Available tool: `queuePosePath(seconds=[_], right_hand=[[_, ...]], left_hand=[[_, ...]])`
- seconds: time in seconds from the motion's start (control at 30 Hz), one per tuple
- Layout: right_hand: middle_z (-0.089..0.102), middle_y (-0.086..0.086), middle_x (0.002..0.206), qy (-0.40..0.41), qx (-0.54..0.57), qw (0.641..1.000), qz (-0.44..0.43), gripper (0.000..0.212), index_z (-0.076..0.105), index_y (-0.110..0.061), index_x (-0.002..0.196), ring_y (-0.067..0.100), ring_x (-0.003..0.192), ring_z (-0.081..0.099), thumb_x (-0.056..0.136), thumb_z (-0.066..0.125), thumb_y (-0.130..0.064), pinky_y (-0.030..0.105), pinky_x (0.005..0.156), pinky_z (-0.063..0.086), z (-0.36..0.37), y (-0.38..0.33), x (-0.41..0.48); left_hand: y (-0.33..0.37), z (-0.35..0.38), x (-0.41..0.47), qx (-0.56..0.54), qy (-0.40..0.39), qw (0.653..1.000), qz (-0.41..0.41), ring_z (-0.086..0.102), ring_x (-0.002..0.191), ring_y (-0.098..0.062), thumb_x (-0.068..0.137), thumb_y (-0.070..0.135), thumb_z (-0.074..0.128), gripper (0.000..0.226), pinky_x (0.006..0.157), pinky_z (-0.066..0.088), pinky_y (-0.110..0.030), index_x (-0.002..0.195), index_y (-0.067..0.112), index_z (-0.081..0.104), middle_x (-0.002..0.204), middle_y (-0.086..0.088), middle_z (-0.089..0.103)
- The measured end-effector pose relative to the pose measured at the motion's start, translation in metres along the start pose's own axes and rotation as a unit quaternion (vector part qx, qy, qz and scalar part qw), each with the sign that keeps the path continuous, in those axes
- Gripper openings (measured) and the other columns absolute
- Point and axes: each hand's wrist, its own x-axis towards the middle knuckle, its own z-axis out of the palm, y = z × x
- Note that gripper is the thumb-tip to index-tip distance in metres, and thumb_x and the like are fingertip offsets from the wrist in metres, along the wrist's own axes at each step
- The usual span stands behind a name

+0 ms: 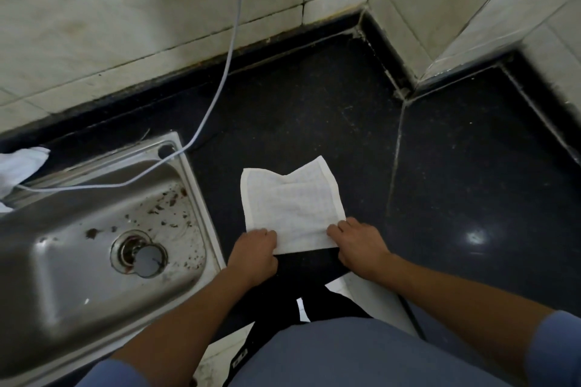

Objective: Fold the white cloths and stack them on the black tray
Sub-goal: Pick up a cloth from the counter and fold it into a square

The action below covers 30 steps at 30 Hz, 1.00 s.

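A white cloth (294,201) lies spread on the black counter (314,104) in the middle of the head view, its far edge dipping in a notch. My left hand (256,253) pinches its near left corner with curled fingers. My right hand (358,243) pinches its near right corner. More white cloth (371,292) shows under my right forearm near the counter's front edge. A crumpled white cloth (19,166) lies at the far left behind the sink. No black tray can be made out against the dark counter.
A steel sink (94,229) with dark specks and a drain plug (147,261) fills the left. A thin white cable (226,63) hangs from above into the sink area. Tiled walls (125,9) close the back and the right corner.
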Motion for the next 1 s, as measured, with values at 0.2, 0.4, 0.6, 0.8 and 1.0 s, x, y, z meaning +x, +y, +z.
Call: queuePosePath(seconds=[0.2,0.4,0.6,0.8,1.0], right_hand=[[0.06,0.006,0.104,-0.093,0.046,0.995,-0.013,0.022,0.06,-0.013,0.1,0.027,0.098,0.057,0.079,0.057,-0.02,0.034,0.068,0.041,-0.007,0.001,-0.004],[0.061,0.009,0.118,0.074,0.077,0.994,-0.037,0.034,0.066,-0.015,0.111,0.03,0.106,0.06,0.078,0.064,-0.017,0.035,0.068,0.053,-0.035,0.007,0.027],[-0.006,0.002,0.162,-0.106,0.001,0.994,0.004,0.069,0.011,-0.018,0.153,0.02,0.148,-0.002,0.094,0.046,-0.024,0.05,0.114,0.018,-0.055,0.015,0.077],[0.052,0.01,0.13,0.026,-0.012,0.999,-0.035,0.042,0.054,-0.016,0.126,0.027,0.118,0.049,0.086,0.054,-0.028,0.04,0.091,0.043,-0.048,0.01,0.05],[0.056,-0.001,0.058,-0.061,-0.044,0.992,-0.106,0.047,0.059,-0.019,0.067,0.018,0.05,0.055,0.028,0.083,-0.029,0.024,0.041,0.021,-0.002,-0.018,-0.005]], left_hand=[[-0.004,-0.006,-0.011,-0.055,-0.157,0.986,-0.009,0.058,0.089,-0.021,0.08,0.032,0.058,0.018,0.07,0.045,-0.028,0.09,0.017,0.061,0.1,-0.005,0.061],[-0.018,-0.033,0.013,0.014,0.048,0.999,0.018,0.045,0.119,-0.021,0.089,0.032,0.054,0.041,0.093,0.045,-0.036,0.129,0.02,0.051,0.131,-0.003,0.045],[-0.049,-0.054,0.04,0.102,-0.008,0.993,-0.052,0.012,0.144,-0.028,0.089,0.038,0.055,0.07,0.114,0.022,-0.044,0.148,0.018,0.023,0.158,-0.009,0.008],[-0.03,-0.044,0.017,0.072,0.077,0.994,-0.03,0.044,0.119,-0.023,0.091,0.028,0.052,0.038,0.099,0.04,-0.037,0.126,0.016,0.051,0.132,-0.007,0.045],[0.0,0.014,-0.024,0.039,0.016,0.992,0.119,0.058,0.088,-0.029,0.079,0.026,0.063,0.023,0.065,0.047,-0.038,0.095,0.01,0.06,0.096,-0.011,0.059]])
